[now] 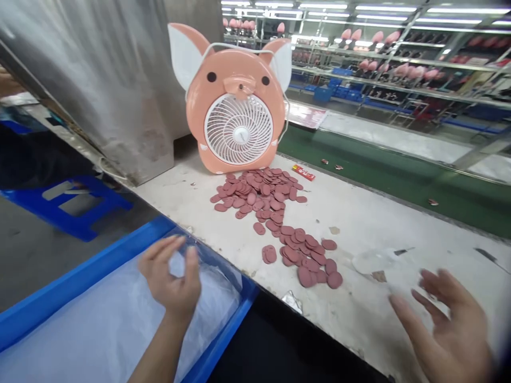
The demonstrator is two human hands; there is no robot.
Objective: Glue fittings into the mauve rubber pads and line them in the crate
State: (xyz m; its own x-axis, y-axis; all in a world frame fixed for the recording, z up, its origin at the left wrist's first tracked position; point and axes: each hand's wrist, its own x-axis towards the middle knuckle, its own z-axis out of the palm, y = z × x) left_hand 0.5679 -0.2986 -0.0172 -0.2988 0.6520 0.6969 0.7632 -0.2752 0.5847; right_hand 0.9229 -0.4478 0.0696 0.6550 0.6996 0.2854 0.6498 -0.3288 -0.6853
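My left hand [171, 276] hovers over a blue bin [91, 266] lined with clear plastic, fingers curled loosely apart and holding nothing. Over the worktable's near right corner, my right hand [447, 324] is spread with the palm up and empty. Between the two hands, several dark red oval pieces [275, 213] lie in a loose pile on the white worktable [359, 223]. A pink pig-shaped desk fan [237, 101] stands behind the pile.
A small red packet [303, 172] lies right of the fan. A green conveyor belt [399, 175] runs behind the table, with racks of pink parts beyond. A blue stool [75, 205] stands on the floor at left. Torn tape and scraps [375, 263] sit near my right hand.
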